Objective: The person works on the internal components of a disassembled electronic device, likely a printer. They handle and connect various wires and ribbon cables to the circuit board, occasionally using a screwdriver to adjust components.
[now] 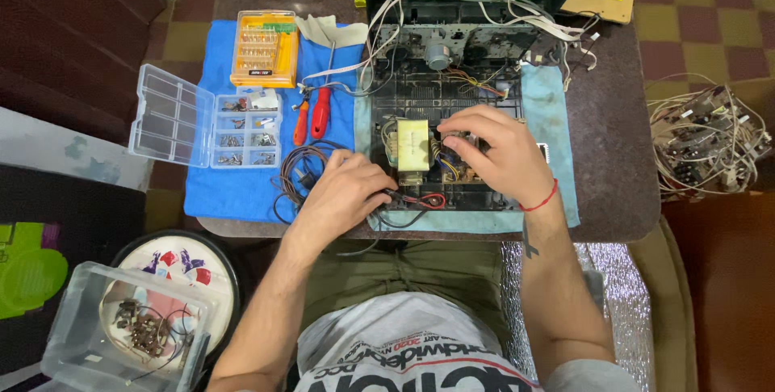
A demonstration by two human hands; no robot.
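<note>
Two hands inside the opened chassis (452, 101): my left hand (343, 190) pinches wires (420, 200) aside; my right hand (492, 150) fingers components beside the yellow transformer (412, 145).

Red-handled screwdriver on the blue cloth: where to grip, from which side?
Probably take the red-handled screwdriver by its thick red handle, from above. It lies flat on the blue cloth with its thin shaft pointing away; an orange-handled tool lies close on its left, so pinch carefully.

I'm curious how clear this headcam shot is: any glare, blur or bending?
Head view: even, soft light with faint shadows under the left hand and right hand; the silver foil sheet glints mildly; both hands and the opened device look sharp; the table edges bow slightly, suggesting a wide lens.
</note>
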